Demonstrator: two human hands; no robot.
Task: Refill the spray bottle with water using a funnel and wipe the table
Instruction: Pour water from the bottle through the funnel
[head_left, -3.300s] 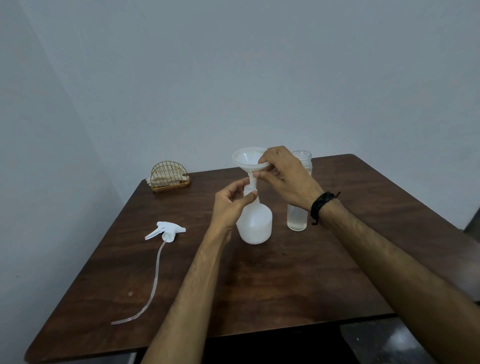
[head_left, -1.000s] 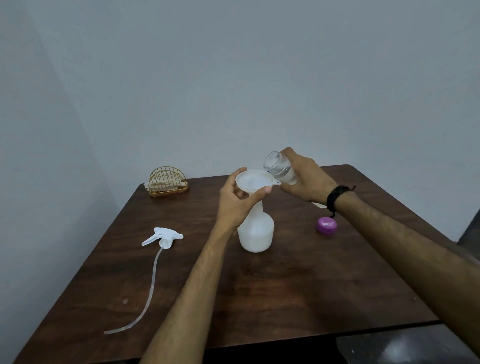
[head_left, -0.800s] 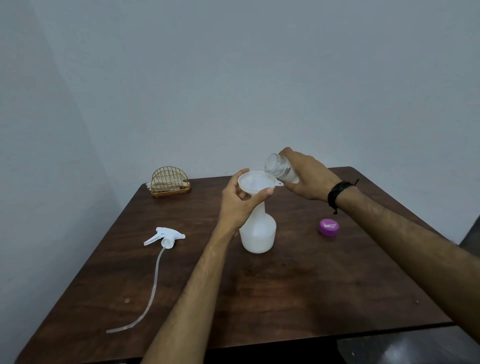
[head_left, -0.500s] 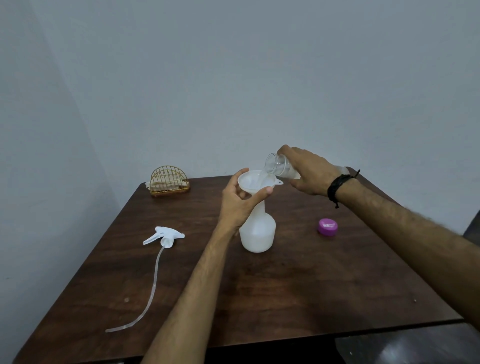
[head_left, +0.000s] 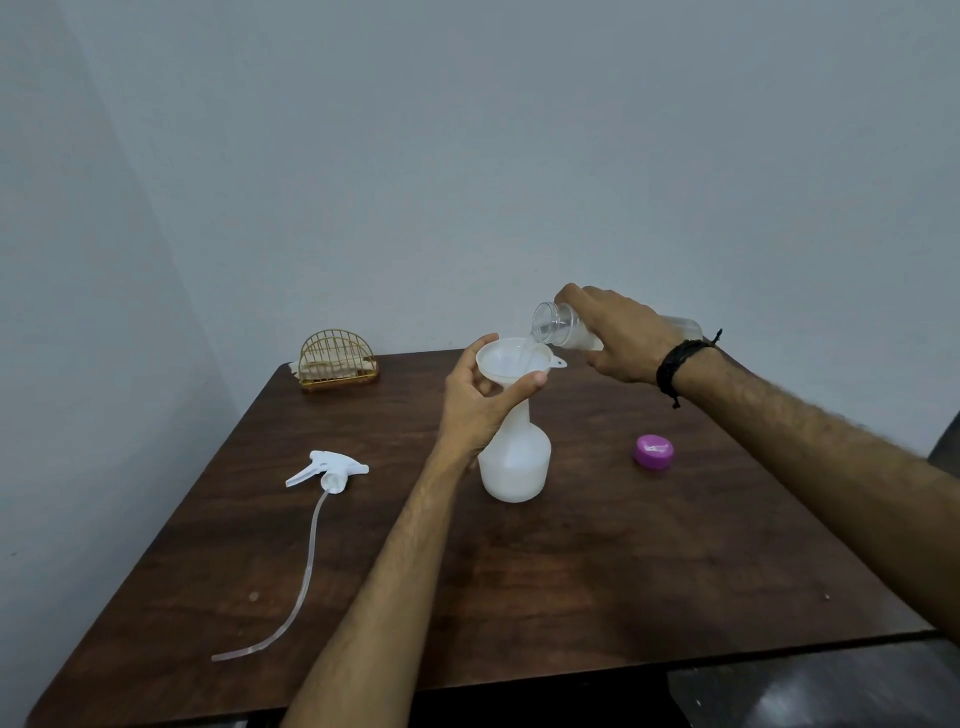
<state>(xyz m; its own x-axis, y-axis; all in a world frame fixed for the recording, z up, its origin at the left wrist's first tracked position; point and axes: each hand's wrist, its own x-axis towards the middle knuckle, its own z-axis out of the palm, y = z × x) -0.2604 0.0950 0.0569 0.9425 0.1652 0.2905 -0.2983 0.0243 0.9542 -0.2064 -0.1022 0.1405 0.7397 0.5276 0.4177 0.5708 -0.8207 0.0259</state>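
A white spray bottle stands upright near the middle of the dark wooden table, with a white funnel set in its neck. My left hand grips the funnel under its rim. My right hand holds a clear water bottle tipped on its side, mouth over the funnel, and water runs from it into the funnel. The spray head with its long tube lies on the table at the left.
A purple cap lies right of the spray bottle. A gold wire holder with cloths stands at the table's back left corner. Grey walls stand close behind and to the left.
My right hand took the clear bottle off the table and tipped it further over the funnel; water now pours. My left hand moved from the bottle neck up to the funnel.
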